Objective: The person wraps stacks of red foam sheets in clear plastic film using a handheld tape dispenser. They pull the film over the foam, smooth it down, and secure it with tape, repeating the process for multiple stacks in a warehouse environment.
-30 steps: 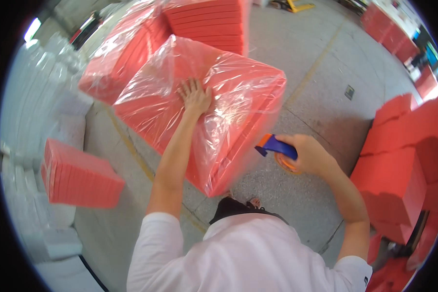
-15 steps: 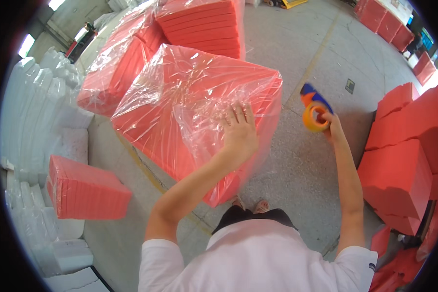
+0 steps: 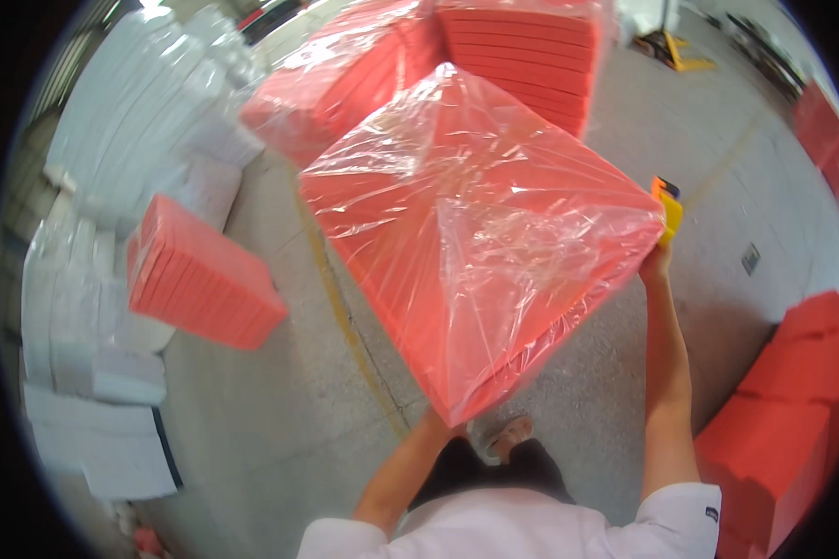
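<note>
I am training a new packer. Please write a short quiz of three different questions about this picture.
1. True or false: the big red stack is wrapped in clear plastic film.
2. Which hand holds the yellow tape dispenser? A) left B) right
3. What lies on the floor to the person's left, beside the white stacks?

Key:
1. True.
2. B: the right hand, at the stack's right edge. The left hand is hidden under the stack.
3. A smaller red stack.

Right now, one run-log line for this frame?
left hand: hidden under plastic-wrapped red stack | right hand: at stack's right edge, gripping orange-yellow tape dispenser | stack lifted off concrete floor
</note>
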Demonstrator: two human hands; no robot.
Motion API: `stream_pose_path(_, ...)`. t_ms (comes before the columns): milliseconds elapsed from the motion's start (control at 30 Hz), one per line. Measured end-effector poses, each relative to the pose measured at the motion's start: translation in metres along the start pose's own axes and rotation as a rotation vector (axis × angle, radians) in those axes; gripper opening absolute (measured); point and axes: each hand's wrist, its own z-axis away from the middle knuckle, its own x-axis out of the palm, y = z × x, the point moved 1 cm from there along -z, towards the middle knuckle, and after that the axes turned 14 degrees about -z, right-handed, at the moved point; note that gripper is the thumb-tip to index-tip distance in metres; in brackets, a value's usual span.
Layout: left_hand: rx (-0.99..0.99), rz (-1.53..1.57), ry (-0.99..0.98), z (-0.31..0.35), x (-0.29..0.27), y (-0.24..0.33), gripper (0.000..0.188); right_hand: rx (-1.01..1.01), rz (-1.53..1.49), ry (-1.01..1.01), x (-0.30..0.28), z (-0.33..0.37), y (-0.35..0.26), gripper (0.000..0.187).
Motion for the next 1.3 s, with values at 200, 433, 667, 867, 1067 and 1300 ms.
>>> stream_pose_path(200, -0.073, 0.159, -0.181, 0.051, 0.021, -0.012, 0.051, -0.079, 0.203, -0.183, 0.043, -0.025, -0.014, 0.060)
stream_pose_path(433, 0.045, 0.298, -0.493, 0.145, -0.007, 0.098, 0.049, 0.056, 0.377, -0.245, 0.308, -0.085, 0.083, 0.043)
stream_pose_path(667, -0.075, 0.204, 0.065, 0.124, -0.198, 0.128, 0.047, 0.345, 0.513, -0.327, 0.451, -0.034, 0.313, 0.048)
stream_pose_path(867, -0.030, -1.103, 0.395, 0.059, -0.357, 0.028, 0.045, 0.250, 0.555, -0.256, 0.248, 0.059, 0.230, 0.050)
stream_pose_path(1067, 0.752, -2.103, 0.012, -0.090, -0.223, 0.027, 0.074, 0.066, 0.781, 0.471, -0.026, 0.206, 0.140, 0.057)
stream_pose_path(1300, 1.023, -2.150, -0.327, -0.213, -0.109, -0.072, 0.087, 0.011, 1.007, 0.655, -0.184, 0.285, 0.111, 0.044)
